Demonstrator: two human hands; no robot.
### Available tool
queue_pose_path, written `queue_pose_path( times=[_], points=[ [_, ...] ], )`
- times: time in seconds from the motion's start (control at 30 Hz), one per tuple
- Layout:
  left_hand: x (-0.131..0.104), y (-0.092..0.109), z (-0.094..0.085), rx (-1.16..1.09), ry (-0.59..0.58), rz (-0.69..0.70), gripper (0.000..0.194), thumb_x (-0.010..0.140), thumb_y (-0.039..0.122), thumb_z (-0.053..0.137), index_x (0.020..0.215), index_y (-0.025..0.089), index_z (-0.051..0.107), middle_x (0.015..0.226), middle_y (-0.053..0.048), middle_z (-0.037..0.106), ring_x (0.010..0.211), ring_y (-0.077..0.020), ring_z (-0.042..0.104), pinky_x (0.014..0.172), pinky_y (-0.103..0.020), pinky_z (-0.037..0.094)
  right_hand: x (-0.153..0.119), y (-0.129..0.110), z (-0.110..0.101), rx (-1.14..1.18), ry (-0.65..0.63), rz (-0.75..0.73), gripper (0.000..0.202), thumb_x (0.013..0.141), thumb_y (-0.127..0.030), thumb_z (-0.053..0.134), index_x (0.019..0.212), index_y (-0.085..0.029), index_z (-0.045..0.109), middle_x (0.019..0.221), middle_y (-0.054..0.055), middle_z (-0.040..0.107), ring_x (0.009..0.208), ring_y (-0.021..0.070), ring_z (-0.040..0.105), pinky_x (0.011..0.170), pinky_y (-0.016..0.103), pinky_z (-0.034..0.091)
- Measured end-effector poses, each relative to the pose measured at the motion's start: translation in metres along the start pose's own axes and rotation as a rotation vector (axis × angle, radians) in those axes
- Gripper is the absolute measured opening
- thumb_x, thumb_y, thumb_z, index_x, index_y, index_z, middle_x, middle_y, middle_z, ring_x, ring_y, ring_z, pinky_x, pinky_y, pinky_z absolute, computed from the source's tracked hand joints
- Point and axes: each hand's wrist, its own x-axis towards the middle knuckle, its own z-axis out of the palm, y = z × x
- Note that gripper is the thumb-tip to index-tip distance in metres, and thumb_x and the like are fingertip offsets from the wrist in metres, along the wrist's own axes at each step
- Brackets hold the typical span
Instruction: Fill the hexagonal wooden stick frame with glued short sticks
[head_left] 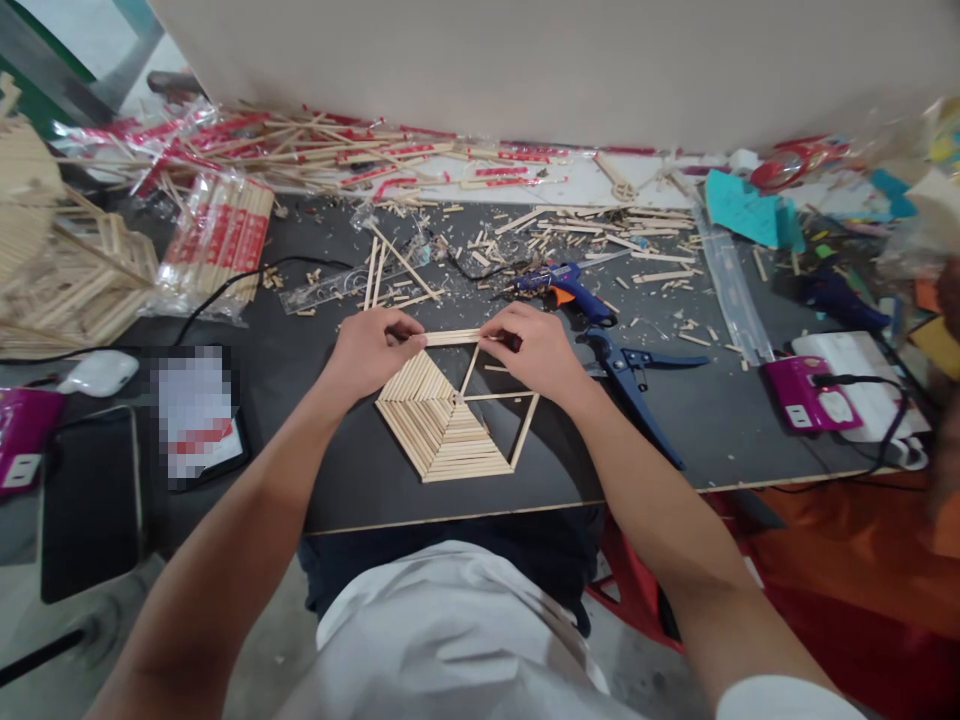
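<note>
A hexagonal panel of wooden sticks (pixel 442 430) lies on the dark table, with three triangular sections filled by rows of sticks and the right side showing bare frame. At its far edge, my left hand (pixel 379 348) pinches the left end of a short wooden stick (pixel 452 338). The fingers of my right hand (pixel 529 348) are closed on the right end of that stick, beside the panel's upper right corner. The stick lies along the far edge; whether it touches the frame is hard to tell.
A blue glue gun (pixel 566 287) and blue cutters (pixel 634 375) lie right of the panel. Stick scraps (pixel 607 235) litter the table behind. Packed sticks (pixel 217 235), a black phone (pixel 91 500) and a stick structure (pixel 82 270) are left; a pink power block (pixel 810 393) is right.
</note>
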Motion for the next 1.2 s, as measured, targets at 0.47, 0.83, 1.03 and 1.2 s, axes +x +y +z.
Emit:
queue_pose_path(
  times=[0.47,0.83,1.03,1.2],
  points=[
    [0.002,-0.005,0.004,0.014,0.042,0.035,0.028,0.079,0.039,0.07,0.093,0.018,0.081,0.075,-0.004,0.076,0.064,-0.0165,0.062,0.071,-0.029,0.053,0.001,0.003,-0.002,-0.008,0.007,0.138,0.006,0.082,-0.018,0.083,0.082,-0.021,0.078,0.084,0.002,0.069,0.065,0.0137,0.055,0.066,0.032,0.045],
    [0.002,-0.01,0.004,-0.006,0.096,0.093,0.029,0.087,0.036,0.062,0.101,0.018,0.079,0.091,-0.007,0.079,0.074,-0.0179,0.064,0.076,-0.03,0.052,0.001,0.007,-0.012,0.002,0.05,0.1,0.005,0.086,-0.023,0.079,0.082,-0.022,0.076,0.082,0.003,0.069,0.068,0.016,0.058,0.067,0.033,0.046],
    [0.001,-0.01,0.005,0.012,0.187,0.13,0.025,0.09,0.032,0.06,0.101,0.019,0.078,0.095,-0.006,0.078,0.075,-0.0167,0.064,0.078,-0.03,0.053,0.001,0.004,-0.015,0.019,0.143,0.016,0.008,0.092,-0.028,0.072,0.087,-0.022,0.075,0.081,0.003,0.07,0.067,0.017,0.057,0.065,0.034,0.045],
    [0.0,-0.011,0.003,0.04,0.233,0.17,0.025,0.091,0.03,0.058,0.105,0.018,0.076,0.101,-0.007,0.078,0.075,-0.0155,0.065,0.078,-0.029,0.053,0.0,0.005,-0.012,-0.021,0.019,-0.06,0.013,0.095,-0.031,0.071,0.086,-0.022,0.075,0.084,0.004,0.071,0.072,0.0184,0.06,0.069,0.034,0.046]
  ],
)
